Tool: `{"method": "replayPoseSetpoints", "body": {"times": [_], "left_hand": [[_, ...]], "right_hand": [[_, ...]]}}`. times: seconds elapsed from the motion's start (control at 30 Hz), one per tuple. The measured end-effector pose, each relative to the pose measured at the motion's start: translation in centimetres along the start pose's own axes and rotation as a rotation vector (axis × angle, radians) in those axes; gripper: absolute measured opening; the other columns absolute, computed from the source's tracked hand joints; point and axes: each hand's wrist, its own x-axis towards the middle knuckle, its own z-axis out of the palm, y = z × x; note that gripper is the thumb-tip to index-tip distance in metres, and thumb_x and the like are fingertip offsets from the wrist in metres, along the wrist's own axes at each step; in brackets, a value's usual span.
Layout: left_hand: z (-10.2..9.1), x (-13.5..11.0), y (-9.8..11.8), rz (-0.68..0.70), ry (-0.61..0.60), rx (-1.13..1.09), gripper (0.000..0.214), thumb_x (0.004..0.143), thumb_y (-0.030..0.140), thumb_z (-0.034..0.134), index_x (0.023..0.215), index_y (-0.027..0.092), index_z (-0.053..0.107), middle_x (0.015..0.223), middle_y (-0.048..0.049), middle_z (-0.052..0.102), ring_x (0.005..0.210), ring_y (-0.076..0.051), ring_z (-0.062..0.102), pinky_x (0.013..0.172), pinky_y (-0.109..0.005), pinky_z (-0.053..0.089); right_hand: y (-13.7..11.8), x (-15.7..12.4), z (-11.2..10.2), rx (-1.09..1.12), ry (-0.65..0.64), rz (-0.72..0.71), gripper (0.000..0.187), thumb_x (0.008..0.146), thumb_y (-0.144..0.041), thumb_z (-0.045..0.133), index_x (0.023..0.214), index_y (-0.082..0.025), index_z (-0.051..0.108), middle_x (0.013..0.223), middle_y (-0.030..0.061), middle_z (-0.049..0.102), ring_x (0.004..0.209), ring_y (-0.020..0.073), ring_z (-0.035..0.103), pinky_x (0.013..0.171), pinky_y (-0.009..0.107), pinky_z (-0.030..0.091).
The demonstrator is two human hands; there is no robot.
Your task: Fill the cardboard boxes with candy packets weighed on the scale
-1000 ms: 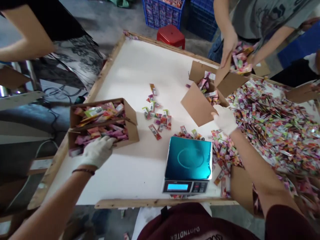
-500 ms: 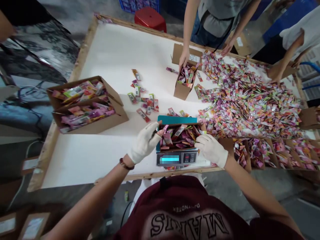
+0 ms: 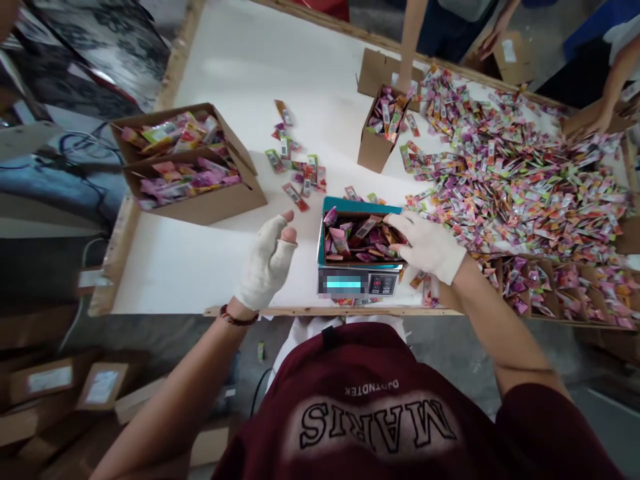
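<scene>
An open cardboard box full of small colourful packets rests on a digital scale with a teal pan. My right hand, in a white glove with bare fingertips, reaches over the right end of this box. Its thumb and fingers are apart, at the packets by the rim; whether they touch a packet I cannot tell. To the left of the scale my left hand, gloved the same way, hovers above the white table. Its fingers are spread and hold nothing.
Two filled boxes stand together at left. Loose packets lie mid-table. A large packet heap covers the right side, with a row of filled boxes along the front edge. A co-worker's arm reaches to another box.
My left hand has let go of the box on the scale and moved left. My right hand has shifted from the box's right side up over its rim. The view has tilted downward.
</scene>
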Motion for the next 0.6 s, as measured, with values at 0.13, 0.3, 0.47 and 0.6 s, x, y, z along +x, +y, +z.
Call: {"method": "replayPoseSetpoints", "body": {"times": [0.13, 0.3, 0.47, 0.6], "left_hand": [[0.3, -0.6, 0.9, 0.006, 0.01, -0.023, 0.061, 0.103, 0.057, 0.037, 0.141, 0.013, 0.057, 0.093, -0.0091, 0.071, 0.094, -0.025, 0.069, 0.096, -0.044, 0.057], [0.6, -0.5, 1.5, 0.043, 0.01, -0.007, 0.058, 0.104, 0.053, 0.037, 0.139, 0.012, 0.058, 0.104, -0.0124, 0.072, 0.099, -0.026, 0.069, 0.1, -0.046, 0.056], [1.3, -0.9, 2.7, 0.274, 0.036, 0.154, 0.042, 0.103, 0.043, 0.043, 0.132, 0.018, 0.06, 0.132, -0.0165, 0.065, 0.126, -0.029, 0.062, 0.111, -0.048, 0.05], [4.0, -0.3, 5.4, 0.448, -0.198, 0.456, 0.034, 0.101, 0.036, 0.047, 0.121, 0.018, 0.067, 0.126, -0.0178, 0.069, 0.117, -0.033, 0.065, 0.101, -0.05, 0.054]], "right_hand": [[-1.6, 1.4, 0.2, -0.108, -0.152, 0.053, 0.063, 0.096, -0.037, 0.066, 0.154, -0.026, 0.047, 0.136, 0.014, 0.062, 0.102, 0.0295, 0.068, 0.078, 0.036, 0.052], [-2.2, 1.7, 0.3, -0.109, -0.168, 0.078, 0.058, 0.095, -0.034, 0.066, 0.15, -0.024, 0.051, 0.133, 0.0152, 0.064, 0.105, 0.0316, 0.069, 0.082, 0.039, 0.053], [2.2, -0.1, 2.0, 0.182, 0.204, 0.125, 0.037, 0.1, -0.031, 0.056, 0.134, -0.017, 0.06, 0.126, 0.0151, 0.068, 0.11, 0.0285, 0.067, 0.093, 0.039, 0.052], [7.2, -3.4, 7.4, 0.356, 0.22, 0.516, 0.033, 0.104, -0.028, 0.044, 0.126, -0.012, 0.062, 0.116, 0.0145, 0.071, 0.106, 0.0246, 0.066, 0.093, 0.036, 0.053]]}}
